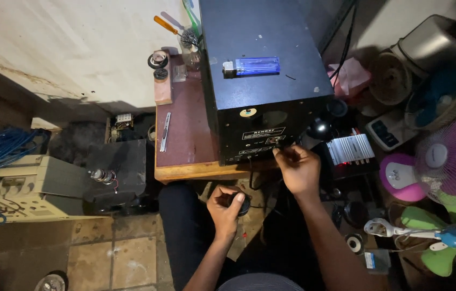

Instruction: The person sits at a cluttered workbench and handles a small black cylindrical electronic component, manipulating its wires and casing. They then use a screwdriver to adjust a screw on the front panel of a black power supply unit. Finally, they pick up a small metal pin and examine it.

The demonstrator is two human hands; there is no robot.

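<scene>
While working low at the box front, keep left hand curled firmly round the small black round part above the lap; steady right hand, fingertips pinched on something small at the black speaker box panel.

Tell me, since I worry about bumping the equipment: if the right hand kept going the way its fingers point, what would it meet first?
Most likely the front panel of the black box; the right hand fingertips are already at or near it, though depth is unclear.
</scene>
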